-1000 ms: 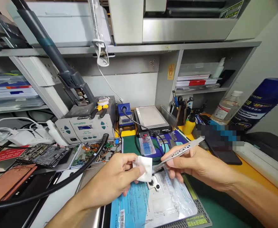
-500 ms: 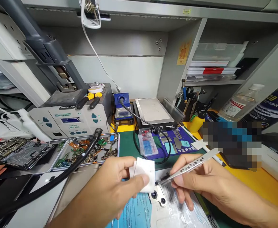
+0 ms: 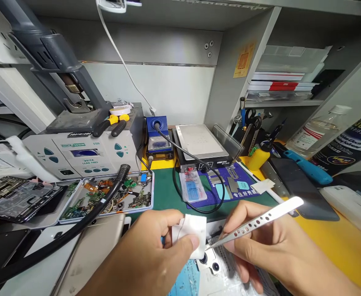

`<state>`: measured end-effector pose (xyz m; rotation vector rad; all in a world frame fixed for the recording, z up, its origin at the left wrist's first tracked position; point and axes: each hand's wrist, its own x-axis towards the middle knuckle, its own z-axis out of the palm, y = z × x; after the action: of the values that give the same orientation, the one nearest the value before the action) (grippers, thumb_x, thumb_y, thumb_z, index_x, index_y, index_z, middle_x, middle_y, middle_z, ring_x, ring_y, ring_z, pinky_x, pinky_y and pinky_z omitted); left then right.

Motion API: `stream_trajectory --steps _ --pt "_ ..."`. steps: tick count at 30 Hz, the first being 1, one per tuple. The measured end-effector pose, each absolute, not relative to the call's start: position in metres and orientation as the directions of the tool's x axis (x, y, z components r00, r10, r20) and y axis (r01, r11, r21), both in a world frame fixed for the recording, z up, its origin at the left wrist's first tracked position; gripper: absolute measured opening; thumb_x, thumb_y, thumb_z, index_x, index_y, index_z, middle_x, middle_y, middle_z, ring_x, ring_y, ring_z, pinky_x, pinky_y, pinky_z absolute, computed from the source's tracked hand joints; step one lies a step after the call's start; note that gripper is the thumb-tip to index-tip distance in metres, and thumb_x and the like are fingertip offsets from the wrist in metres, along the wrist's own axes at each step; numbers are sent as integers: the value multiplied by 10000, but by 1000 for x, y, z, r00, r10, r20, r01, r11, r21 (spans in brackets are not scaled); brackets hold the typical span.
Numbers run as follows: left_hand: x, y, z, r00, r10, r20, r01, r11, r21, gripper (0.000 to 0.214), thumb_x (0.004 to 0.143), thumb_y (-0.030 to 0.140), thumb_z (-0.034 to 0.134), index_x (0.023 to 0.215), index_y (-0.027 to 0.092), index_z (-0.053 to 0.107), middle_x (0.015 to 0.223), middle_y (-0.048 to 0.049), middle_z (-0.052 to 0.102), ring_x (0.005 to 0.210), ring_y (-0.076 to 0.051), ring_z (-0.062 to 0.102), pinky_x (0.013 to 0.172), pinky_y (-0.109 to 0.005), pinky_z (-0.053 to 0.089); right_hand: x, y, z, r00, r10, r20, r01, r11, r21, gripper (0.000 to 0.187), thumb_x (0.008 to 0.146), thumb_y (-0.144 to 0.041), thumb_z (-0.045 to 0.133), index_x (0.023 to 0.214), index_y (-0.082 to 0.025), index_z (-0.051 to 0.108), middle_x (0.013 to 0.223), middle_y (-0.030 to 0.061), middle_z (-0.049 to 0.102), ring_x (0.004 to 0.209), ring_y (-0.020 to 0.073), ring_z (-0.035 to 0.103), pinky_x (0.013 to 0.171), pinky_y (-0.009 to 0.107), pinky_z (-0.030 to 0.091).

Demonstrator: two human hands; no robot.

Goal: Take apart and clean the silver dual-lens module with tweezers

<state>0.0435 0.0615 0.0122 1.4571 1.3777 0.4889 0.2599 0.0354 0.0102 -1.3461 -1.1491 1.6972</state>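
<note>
My left hand (image 3: 164, 250) pinches a small folded white cloth or paper wipe (image 3: 197, 230) between thumb and fingers. In my right hand (image 3: 257, 242) is a pair of silver tweezers (image 3: 254, 224) with a row of holes along the arm. Their tips point left, close to the lower right edge of the wipe; whether they touch it I cannot tell. Just below the wipe lies a phone camera cover (image 3: 211, 265) with dark round lenses, partly hidden by the wipe. Under it is a clear plastic bag (image 3: 229, 275) on the mat.
A hot-air station (image 3: 84, 154) stands at the left, its black hose (image 3: 84, 230) crossing a tray of circuit boards (image 3: 152, 193). Behind are a soldering-iron stand (image 3: 158, 142) and a heating plate (image 3: 199, 142). A blue-handled tool (image 3: 308, 166) lies by a dark phone (image 3: 303, 189) at the right.
The view has shifted slightly. The wipe and the tweezers sit a little lower and further right in the picture, and both hands keep their hold.
</note>
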Motion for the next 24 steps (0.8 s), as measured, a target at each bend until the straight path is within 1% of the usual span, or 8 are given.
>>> stream_trajectory --steps 3,5,7,9,12,17,21,24 --pt "45 62 14 259 879 -400 666 137 733 294 824 371 535 594 225 426 569 77 200 513 -118 228 441 -263 144 259 35 10 -238 890 -388 11 -397 -918 277 791 -403 764 826 -196 583 462 -25 625 371 81 462 382 176 376" --pt "47 63 16 228 892 -391 699 129 703 342 816 370 530 591 224 319 559 80 168 500 -110 213 433 -263 131 257 35 10 -244 886 -395 14 -404 -914 285 776 -417 766 811 -201 584 445 -32 604 362 82 451 365 174 368" --pt "49 63 17 200 901 -386 719 133 682 384 804 368 538 599 221 248 542 85 144 477 -100 190 422 -264 109 255 34 10 -252 884 -393 22 -401 -916 298 763 -432 774 792 -206 582 445 -38 585 369 90 457 359 178 372" --pt "51 63 18 194 902 -386 730 131 671 390 803 375 535 605 220 237 537 87 139 467 -96 177 416 -265 99 253 34 10 -248 890 -382 30 -388 -921 312 748 -439 785 772 -207 578 454 -44 564 381 98 467 357 183 366" --pt "51 63 17 207 900 -383 726 121 677 385 809 394 521 608 220 243 544 85 139 475 -97 178 412 -256 105 248 33 15 -190 908 -373 71 -366 -928 309 727 -410 804 740 -198 580 469 -46 542 409 100 466 376 192 340" --pt "51 61 18 201 907 -370 729 113 675 380 787 387 527 596 217 246 531 85 143 469 -91 187 404 -244 88 243 31 24 -126 912 -389 139 -372 -918 301 696 -384 824 725 -178 607 507 -34 553 434 92 454 402 200 328" --pt "55 58 25 184 908 -377 725 134 676 366 781 340 535 587 211 253 527 88 141 473 -85 189 411 -240 89 243 30 23 -126 909 -398 171 -375 -911 308 728 -406 800 726 -173 597 489 -48 524 423 78 424 394 186 308" --pt "58 57 31 177 913 -366 715 136 685 376 808 305 529 570 201 256 526 86 136 478 -82 191 415 -237 93 243 30 22 -131 911 -391 194 -364 -911 310 739 -411 793 724 -169 599 541 -42 536 428 68 410 395 185 306"
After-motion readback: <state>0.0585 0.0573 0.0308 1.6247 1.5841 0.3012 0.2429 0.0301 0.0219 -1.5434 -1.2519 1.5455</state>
